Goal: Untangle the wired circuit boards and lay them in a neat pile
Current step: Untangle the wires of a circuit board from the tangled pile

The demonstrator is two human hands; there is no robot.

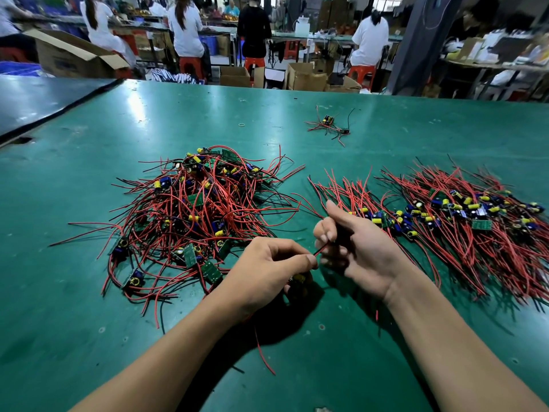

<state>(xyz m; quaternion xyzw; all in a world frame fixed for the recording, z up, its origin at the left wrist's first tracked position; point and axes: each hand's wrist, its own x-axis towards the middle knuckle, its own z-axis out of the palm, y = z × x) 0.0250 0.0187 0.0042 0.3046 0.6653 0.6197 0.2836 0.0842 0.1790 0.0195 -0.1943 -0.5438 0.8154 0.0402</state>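
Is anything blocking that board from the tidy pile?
Nothing on the green table. Only the right hand, pinching its red wire, sits between the left hand's small wired circuit board and the neat red-wired pile.

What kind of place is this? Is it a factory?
Probably an electronics assembly workshop. A tangled heap of wired circuit boards lies on a green workbench, workers sit on red stools behind, and cardboard boxes stand around.

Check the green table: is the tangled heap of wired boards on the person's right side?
No: the tangled heap lies on the left, while the neat pile with aligned wires lies on the right.
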